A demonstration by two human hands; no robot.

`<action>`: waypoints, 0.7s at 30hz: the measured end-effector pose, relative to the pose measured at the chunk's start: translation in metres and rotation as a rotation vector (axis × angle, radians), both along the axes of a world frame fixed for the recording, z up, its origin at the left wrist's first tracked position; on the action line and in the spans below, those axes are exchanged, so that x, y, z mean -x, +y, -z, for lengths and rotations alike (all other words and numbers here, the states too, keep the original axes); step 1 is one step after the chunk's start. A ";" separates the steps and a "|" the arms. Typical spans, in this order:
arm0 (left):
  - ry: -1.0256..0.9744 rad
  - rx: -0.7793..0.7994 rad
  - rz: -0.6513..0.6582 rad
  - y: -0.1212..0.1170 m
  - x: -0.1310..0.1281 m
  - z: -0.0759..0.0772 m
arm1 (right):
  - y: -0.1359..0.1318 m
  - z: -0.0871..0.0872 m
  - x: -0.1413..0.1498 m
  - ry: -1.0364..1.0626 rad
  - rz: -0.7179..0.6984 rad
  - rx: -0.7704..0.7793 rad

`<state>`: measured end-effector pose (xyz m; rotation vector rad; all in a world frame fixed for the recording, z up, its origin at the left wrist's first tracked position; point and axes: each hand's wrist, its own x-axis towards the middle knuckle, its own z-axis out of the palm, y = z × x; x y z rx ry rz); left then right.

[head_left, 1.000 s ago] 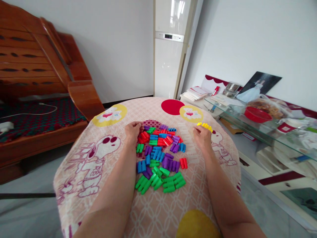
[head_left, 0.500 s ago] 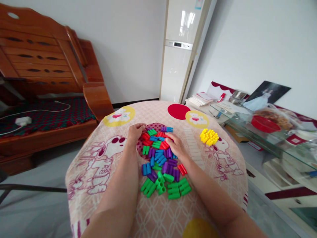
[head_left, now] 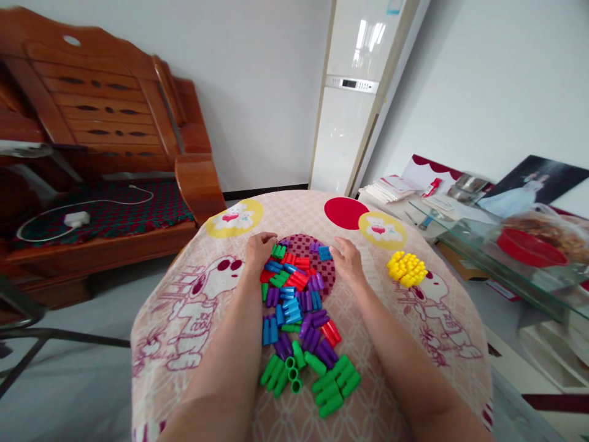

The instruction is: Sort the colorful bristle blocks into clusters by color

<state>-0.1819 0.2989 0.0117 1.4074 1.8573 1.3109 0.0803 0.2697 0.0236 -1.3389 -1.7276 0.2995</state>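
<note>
A heap of small plastic tube blocks (head_left: pixel 299 307) in red, blue, purple and green lies on a round table under a pink cartoon-print cloth (head_left: pixel 193 307). My left hand (head_left: pixel 259 250) rests on the heap's far left edge, fingers curled against the green and red pieces. On the heap's far right side my right hand (head_left: pixel 347 261) hovers with its fingers spread, fingertips close to a blue block (head_left: pixel 325 253). A separate cluster of yellow blocks (head_left: pixel 407 269) sits apart to the right of that hand.
A wooden bench (head_left: pixel 92 153) with a dark cushion and a white charger cable stands at the left. A tall white air conditioner (head_left: pixel 350 104) stands in the corner behind the table. A glass-topped table (head_left: pixel 497 245) with a red bowl, papers and a photo is at the right.
My right hand left the yellow cluster, crossed onto the middle of the heap, then drew back to its far right edge. The left hand stayed at the left edge. The view shifted left.
</note>
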 end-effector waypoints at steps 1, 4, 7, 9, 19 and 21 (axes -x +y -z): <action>0.008 0.011 -0.004 0.000 0.000 -0.001 | 0.006 0.004 -0.002 -0.050 0.015 0.023; 0.067 0.049 0.012 -0.001 -0.001 -0.005 | 0.011 0.013 0.003 -0.150 -0.039 0.119; 0.147 0.086 0.038 -0.002 -0.002 -0.007 | 0.008 0.011 0.006 -0.058 -0.074 0.166; 0.169 0.099 0.042 -0.002 -0.002 -0.008 | 0.007 0.004 -0.001 0.040 -0.034 0.158; 0.209 0.142 0.038 -0.003 -0.004 -0.013 | 0.017 -0.010 -0.058 -0.372 0.366 0.146; 0.199 0.140 0.041 -0.004 -0.004 -0.013 | 0.017 -0.007 -0.059 -0.463 0.352 0.196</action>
